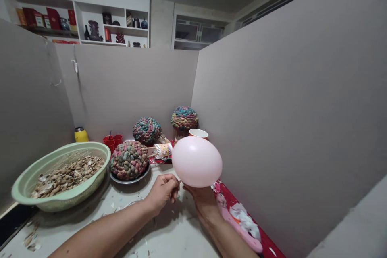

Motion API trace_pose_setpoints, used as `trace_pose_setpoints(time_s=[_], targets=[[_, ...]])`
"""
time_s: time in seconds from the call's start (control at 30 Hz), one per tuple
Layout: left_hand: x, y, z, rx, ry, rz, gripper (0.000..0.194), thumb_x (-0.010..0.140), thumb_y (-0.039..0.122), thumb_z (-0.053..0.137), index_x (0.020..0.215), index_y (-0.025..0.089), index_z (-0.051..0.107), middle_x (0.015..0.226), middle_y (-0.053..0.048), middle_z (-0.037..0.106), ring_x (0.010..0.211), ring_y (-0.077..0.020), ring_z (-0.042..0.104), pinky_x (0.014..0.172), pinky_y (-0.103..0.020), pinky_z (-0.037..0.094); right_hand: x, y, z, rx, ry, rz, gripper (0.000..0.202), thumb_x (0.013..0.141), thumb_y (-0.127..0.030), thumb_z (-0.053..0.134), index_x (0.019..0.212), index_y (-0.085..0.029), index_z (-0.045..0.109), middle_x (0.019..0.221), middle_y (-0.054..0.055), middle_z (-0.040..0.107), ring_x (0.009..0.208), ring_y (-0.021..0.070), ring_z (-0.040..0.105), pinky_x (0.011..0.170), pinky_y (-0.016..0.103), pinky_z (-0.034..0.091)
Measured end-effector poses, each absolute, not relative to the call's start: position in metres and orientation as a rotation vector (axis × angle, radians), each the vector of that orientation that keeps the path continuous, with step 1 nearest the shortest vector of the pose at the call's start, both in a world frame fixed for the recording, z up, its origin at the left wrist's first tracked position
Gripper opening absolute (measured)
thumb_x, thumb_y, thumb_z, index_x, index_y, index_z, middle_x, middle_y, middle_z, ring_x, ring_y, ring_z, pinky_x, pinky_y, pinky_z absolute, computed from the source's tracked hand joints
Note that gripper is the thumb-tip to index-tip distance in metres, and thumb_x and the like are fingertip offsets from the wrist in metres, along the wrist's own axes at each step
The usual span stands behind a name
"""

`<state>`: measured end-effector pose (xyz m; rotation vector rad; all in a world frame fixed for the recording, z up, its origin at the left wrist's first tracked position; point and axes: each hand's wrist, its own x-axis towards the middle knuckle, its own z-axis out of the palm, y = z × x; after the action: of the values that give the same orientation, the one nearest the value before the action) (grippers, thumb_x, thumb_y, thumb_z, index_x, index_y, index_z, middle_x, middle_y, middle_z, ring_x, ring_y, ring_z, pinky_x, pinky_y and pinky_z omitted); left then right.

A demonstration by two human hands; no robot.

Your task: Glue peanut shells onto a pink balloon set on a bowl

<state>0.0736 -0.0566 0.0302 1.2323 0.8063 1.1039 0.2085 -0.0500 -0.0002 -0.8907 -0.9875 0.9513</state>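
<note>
An inflated pale pink balloon (pixel 197 162) is in front of me, above the white table. My right hand (pixel 202 199) holds it from below, its fingers partly hidden behind the balloon's underside. Close to the balloon's lower left edge, my left hand (pixel 165 191) is closed in a pinch; what lies between its fingertips is too small to make out. Just beyond my left hand, a ball covered in multicoloured shells (pixel 129 160) rests on a metal plate (pixel 130 180).
A green basket (pixel 60 199) of shells (pixel 68 173) stands left. Two more shell-covered balls (pixel 147 130) (pixel 184 118), red cups (pixel 117 140), a yellow jar (pixel 81 134) and paper cups (pixel 198 133) line the back. Grey partitions (pixel 127 80) surround the table; pink and white items (pixel 245 221) lie right.
</note>
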Motion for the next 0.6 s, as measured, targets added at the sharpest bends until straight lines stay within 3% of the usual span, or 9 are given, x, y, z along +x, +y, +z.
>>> trace_pose_setpoints(time_s=[0.23, 0.43, 0.6], targets=[[0.0728, -0.0551, 0.0283, 1.125, 0.708, 1.004, 0.021, 0.066, 0.034, 0.059, 0.055, 0.019, 0.050, 0.037, 0.007, 0.043, 0.031, -0.0070, 0.031, 0.035, -0.020, 0.036, 0.2083, -0.0504, 0.0003, -0.907, -0.963, 1.040, 0.024, 0.049, -0.030, 0.082, 0.067, -0.020, 0.070, 0.076, 0.005, 0.072, 0.068, 0.0220, 0.058, 0.057, 0.029, 0.047], [0.0759, -0.0601, 0.0288, 1.001, 0.657, 0.957, 0.029, 0.070, 0.042, 0.065, 0.064, 0.016, 0.056, 0.045, 0.002, 0.052, 0.035, -0.0085, 0.040, 0.040, -0.024, 0.043, 0.2070, -0.0495, 0.0024, -0.879, -0.987, 1.110, 0.024, 0.046, -0.033, 0.085, 0.059, -0.020, 0.069, 0.057, 0.003, 0.066, 0.056, 0.0214, 0.055, 0.053, 0.031, 0.044], [0.0765, -0.0622, 0.0282, 0.920, 0.632, 0.932, 0.035, 0.070, 0.049, 0.067, 0.070, 0.015, 0.058, 0.055, -0.001, 0.059, 0.040, -0.0101, 0.047, 0.042, -0.025, 0.046, 0.2083, -0.0489, 0.0051, -0.879, -0.997, 1.057, 0.030, 0.045, -0.035, 0.087, 0.066, -0.019, 0.072, 0.070, 0.006, 0.071, 0.069, 0.0243, 0.060, 0.062, 0.032, 0.050]])
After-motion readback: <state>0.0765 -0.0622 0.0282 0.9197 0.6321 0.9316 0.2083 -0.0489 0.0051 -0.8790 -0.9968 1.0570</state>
